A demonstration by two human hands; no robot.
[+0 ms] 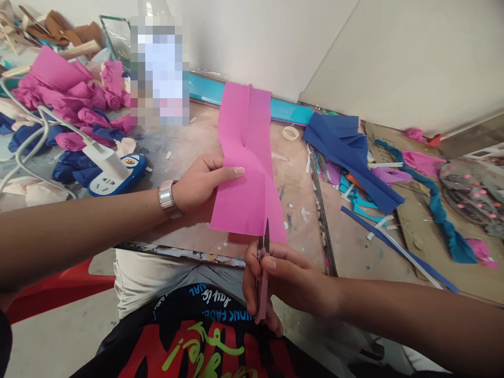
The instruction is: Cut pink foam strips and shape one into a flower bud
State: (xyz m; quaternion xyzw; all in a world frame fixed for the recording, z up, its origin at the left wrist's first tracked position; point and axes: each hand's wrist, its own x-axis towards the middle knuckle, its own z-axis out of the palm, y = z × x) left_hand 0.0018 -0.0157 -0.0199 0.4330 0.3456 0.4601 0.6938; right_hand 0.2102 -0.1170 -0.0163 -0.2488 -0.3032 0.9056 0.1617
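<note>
A long piece of pink crepe paper (244, 194) stretches from the table's back edge toward me. My left hand (202, 181) grips its left side, thumb on top and fingers beneath. In my right hand (279, 278) is a pair of scissors (263, 283), held by the handles with the blades pointing away from me. Those blades meet the paper's near edge, where a slit separates a narrow right-hand strip from the wider part. How far the slit runs is hard to make out.
Pink and blue paper bundles (63, 94) heap up at the left beside a blue power strip (118, 176) with a white plug and cable. To the right lie blue paper (346, 152), scraps and a tape ring (290, 133). A turquoise strip (291, 111) lines the back.
</note>
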